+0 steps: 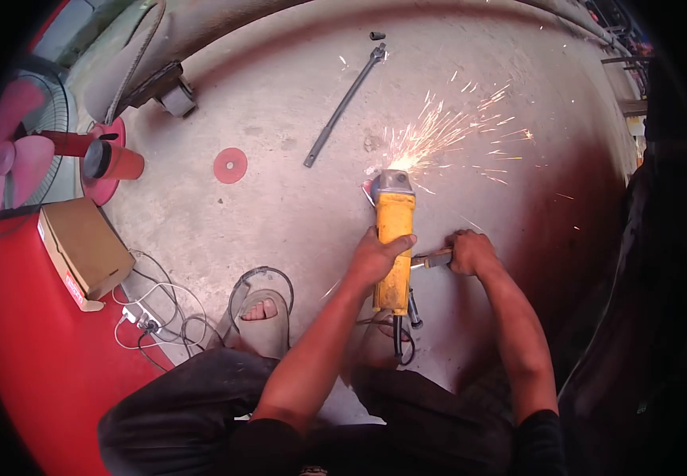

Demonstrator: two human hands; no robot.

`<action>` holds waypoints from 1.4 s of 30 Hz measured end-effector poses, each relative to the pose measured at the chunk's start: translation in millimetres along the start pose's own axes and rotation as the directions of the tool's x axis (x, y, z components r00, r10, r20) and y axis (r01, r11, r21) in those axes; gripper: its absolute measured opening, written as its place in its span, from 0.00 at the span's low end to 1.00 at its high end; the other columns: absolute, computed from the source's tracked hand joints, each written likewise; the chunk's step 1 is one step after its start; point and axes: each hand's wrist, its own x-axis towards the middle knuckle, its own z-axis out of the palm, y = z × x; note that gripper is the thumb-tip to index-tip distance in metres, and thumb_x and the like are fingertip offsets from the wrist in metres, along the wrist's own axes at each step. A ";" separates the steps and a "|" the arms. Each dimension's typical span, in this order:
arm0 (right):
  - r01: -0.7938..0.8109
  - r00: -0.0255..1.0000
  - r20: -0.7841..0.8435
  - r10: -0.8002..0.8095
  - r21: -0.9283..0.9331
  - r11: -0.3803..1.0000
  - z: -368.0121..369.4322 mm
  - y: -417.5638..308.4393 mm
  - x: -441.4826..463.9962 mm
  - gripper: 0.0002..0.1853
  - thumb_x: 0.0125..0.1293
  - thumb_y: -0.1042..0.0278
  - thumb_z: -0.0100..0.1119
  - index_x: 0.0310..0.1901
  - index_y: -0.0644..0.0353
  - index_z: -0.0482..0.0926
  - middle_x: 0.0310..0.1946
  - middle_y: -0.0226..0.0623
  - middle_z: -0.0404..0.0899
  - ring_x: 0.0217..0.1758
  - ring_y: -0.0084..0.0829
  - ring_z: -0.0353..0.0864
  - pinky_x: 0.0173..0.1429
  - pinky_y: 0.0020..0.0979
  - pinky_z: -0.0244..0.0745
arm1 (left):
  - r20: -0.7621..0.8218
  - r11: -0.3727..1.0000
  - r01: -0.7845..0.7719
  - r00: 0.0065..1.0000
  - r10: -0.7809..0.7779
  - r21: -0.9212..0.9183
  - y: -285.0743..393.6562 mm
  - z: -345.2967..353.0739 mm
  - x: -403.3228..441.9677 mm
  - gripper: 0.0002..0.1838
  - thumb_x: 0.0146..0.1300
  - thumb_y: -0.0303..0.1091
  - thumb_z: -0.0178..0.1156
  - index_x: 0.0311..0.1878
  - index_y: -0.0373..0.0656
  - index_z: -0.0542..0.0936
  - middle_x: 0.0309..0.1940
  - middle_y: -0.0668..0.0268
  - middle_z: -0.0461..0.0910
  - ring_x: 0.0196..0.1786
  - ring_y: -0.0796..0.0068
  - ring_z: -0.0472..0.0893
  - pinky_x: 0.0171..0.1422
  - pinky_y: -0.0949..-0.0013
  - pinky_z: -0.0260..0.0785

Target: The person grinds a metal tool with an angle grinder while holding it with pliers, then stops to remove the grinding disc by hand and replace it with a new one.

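My left hand [376, 255] is wrapped round the body of a yellow angle grinder [395, 246], its thumb lying across the top. The grinder's grey head points away from me, and bright sparks [430, 143] fly from it toward the upper right. What the disc touches is hidden behind the head. To the right of the grinder, my right hand [472, 252] is closed on the dark handle of a metal tool [436, 259], whose other end passes under the grinder. A black cord [397, 341] runs from the grinder's rear, beside a small dark metal rod [414, 311].
On the concrete floor [280, 103] lie a red disc [230, 165], a long metal bar [343, 107] and a small socket [377, 36]. At left are a cardboard box [89, 246], a red cup [125, 163], a pink fan [22, 159] and a power strip [143, 321] with tangled cables.
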 end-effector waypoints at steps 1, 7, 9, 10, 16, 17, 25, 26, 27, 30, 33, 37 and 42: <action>-0.002 1.000 0.000 0.002 -0.002 1.000 -1.0 -0.1 1.6 0.18 0.57 0.64 0.64 0.51 0.52 0.87 0.54 0.41 0.86 0.63 0.43 0.82 0.66 0.46 0.78 | 0.002 1.000 -0.001 1.000 0.001 -0.002 -1.3 0.4 1.4 0.36 0.61 0.44 0.77 0.61 0.29 0.73 0.46 0.55 0.85 0.45 0.68 0.86 0.48 0.64 0.80; 0.034 0.996 -0.085 -0.035 -0.011 0.999 6.3 2.9 -2.1 0.20 0.57 0.63 0.64 0.52 0.52 0.87 0.54 0.41 0.87 0.61 0.43 0.84 0.64 0.45 0.80 | -0.129 0.993 -0.071 0.990 0.058 -0.096 -13.2 10.1 0.2 0.34 0.62 0.46 0.76 0.60 0.31 0.74 0.44 0.58 0.83 0.41 0.69 0.85 0.46 0.64 0.79; -0.022 0.999 0.038 0.021 0.018 1.000 -3.9 -3.3 -1.8 0.20 0.57 0.64 0.63 0.53 0.52 0.87 0.55 0.41 0.86 0.63 0.42 0.83 0.65 0.45 0.79 | -0.112 0.997 -0.046 0.993 0.038 -0.069 -10.1 5.5 -1.9 0.34 0.62 0.46 0.76 0.60 0.31 0.74 0.44 0.58 0.83 0.42 0.69 0.85 0.46 0.64 0.79; -0.014 0.999 0.032 0.013 0.014 1.000 -5.1 -4.4 0.1 0.20 0.57 0.64 0.63 0.53 0.52 0.87 0.55 0.41 0.86 0.63 0.42 0.83 0.65 0.45 0.79 | -0.121 0.996 -0.053 0.992 0.044 -0.071 -7.1 2.4 -1.8 0.34 0.62 0.46 0.76 0.60 0.31 0.74 0.44 0.58 0.83 0.42 0.69 0.85 0.46 0.64 0.79; -0.006 1.000 -0.021 0.006 0.006 1.000 4.9 0.9 -1.7 0.19 0.58 0.64 0.64 0.52 0.51 0.87 0.56 0.41 0.85 0.65 0.42 0.81 0.67 0.44 0.78 | 0.002 0.998 -0.052 0.999 0.052 -0.025 -10.6 4.7 2.2 0.33 0.62 0.44 0.76 0.60 0.31 0.74 0.44 0.57 0.83 0.40 0.69 0.85 0.45 0.64 0.80; -0.006 1.000 -0.009 0.006 0.010 1.000 3.8 0.4 -1.6 0.19 0.57 0.64 0.64 0.52 0.51 0.87 0.56 0.41 0.85 0.65 0.42 0.81 0.67 0.45 0.78 | -0.050 0.997 -0.051 0.998 0.048 -0.063 -11.8 7.5 2.5 0.33 0.62 0.45 0.76 0.60 0.31 0.74 0.44 0.58 0.83 0.40 0.69 0.85 0.45 0.64 0.80; -0.003 1.000 0.005 0.003 0.006 1.000 -1.1 0.3 -0.2 0.19 0.57 0.64 0.64 0.52 0.51 0.87 0.55 0.41 0.86 0.64 0.42 0.82 0.66 0.46 0.78 | 0.005 1.000 -0.002 1.000 0.002 0.004 -6.7 2.3 5.2 0.32 0.63 0.44 0.75 0.60 0.32 0.74 0.44 0.58 0.83 0.39 0.69 0.85 0.44 0.63 0.80; -0.003 1.000 -0.006 0.003 0.010 1.000 0.7 0.0 -0.8 0.19 0.57 0.64 0.64 0.52 0.51 0.87 0.55 0.41 0.86 0.63 0.42 0.82 0.66 0.46 0.78 | -0.032 1.000 -0.021 0.999 0.021 0.018 -8.7 4.3 4.9 0.33 0.62 0.44 0.76 0.60 0.32 0.74 0.44 0.58 0.83 0.40 0.69 0.85 0.45 0.64 0.80; -0.003 1.000 -0.017 0.003 0.014 1.000 2.3 0.7 -2.2 0.19 0.57 0.64 0.64 0.52 0.51 0.87 0.54 0.41 0.87 0.63 0.42 0.83 0.66 0.45 0.79 | -0.068 0.999 -0.039 0.997 0.041 0.033 -10.5 6.8 4.8 0.33 0.62 0.44 0.76 0.61 0.32 0.74 0.44 0.58 0.84 0.41 0.69 0.85 0.46 0.64 0.80; 0.061 0.992 -0.107 -0.060 0.006 0.998 11.7 6.4 1.3 0.19 0.57 0.65 0.63 0.52 0.51 0.87 0.54 0.41 0.87 0.61 0.43 0.84 0.65 0.45 0.79 | -0.101 0.997 -0.044 0.994 0.037 -0.070 -13.3 10.2 4.7 0.33 0.62 0.45 0.76 0.60 0.32 0.74 0.44 0.58 0.83 0.41 0.68 0.85 0.46 0.63 0.80; -0.016 0.997 0.072 0.019 -0.044 0.999 -9.5 -5.5 -3.0 0.19 0.57 0.64 0.63 0.51 0.51 0.87 0.54 0.41 0.86 0.61 0.43 0.83 0.65 0.46 0.79 | -0.023 0.999 -0.037 0.999 0.037 -0.007 -11.7 1.4 9.9 0.33 0.62 0.44 0.76 0.60 0.31 0.74 0.43 0.58 0.83 0.41 0.68 0.85 0.47 0.64 0.79; 0.020 0.999 -0.033 -0.020 0.012 1.000 7.2 2.5 -3.0 0.18 0.57 0.63 0.64 0.51 0.51 0.87 0.54 0.42 0.86 0.62 0.43 0.83 0.65 0.47 0.79 | -0.063 0.999 -0.035 0.997 0.036 0.021 -8.7 3.5 4.9 0.33 0.62 0.45 0.76 0.60 0.31 0.74 0.43 0.58 0.83 0.42 0.68 0.85 0.47 0.63 0.79; 0.014 1.000 -0.009 -0.014 0.006 1.000 3.7 2.0 1.8 0.19 0.57 0.64 0.64 0.51 0.53 0.87 0.55 0.41 0.86 0.63 0.44 0.82 0.66 0.47 0.78 | 0.004 1.000 -0.021 1.000 0.021 -0.005 -5.8 -4.3 6.3 0.33 0.62 0.46 0.75 0.60 0.32 0.74 0.45 0.58 0.83 0.43 0.67 0.84 0.49 0.62 0.79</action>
